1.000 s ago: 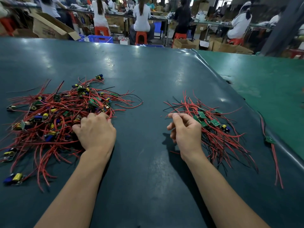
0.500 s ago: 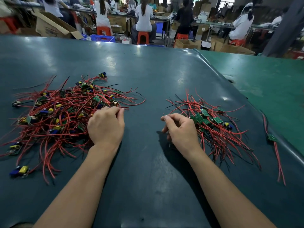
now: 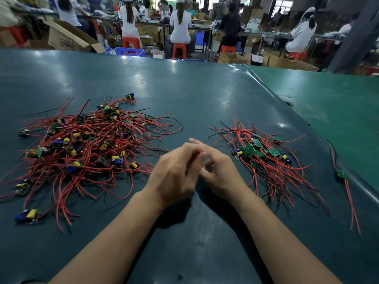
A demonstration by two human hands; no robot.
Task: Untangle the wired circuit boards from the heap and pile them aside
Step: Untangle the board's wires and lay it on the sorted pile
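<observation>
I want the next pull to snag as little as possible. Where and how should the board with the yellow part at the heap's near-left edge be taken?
Pinch the loose board by its body, from the near left. It lies apart from the heap, and only its red wires run back in.

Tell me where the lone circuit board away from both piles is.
The lone circuit board lies at the head view's far right, beyond the sorted pile, on the dark mat's edge.

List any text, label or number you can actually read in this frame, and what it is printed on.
None can be read.
Open cardboard box behind the table: dark print on its side, too blurred to read.
Small white label on a far box: too small to read.
Circuit boards in the tangled heap and the sorted pile: no legible markings.
</observation>
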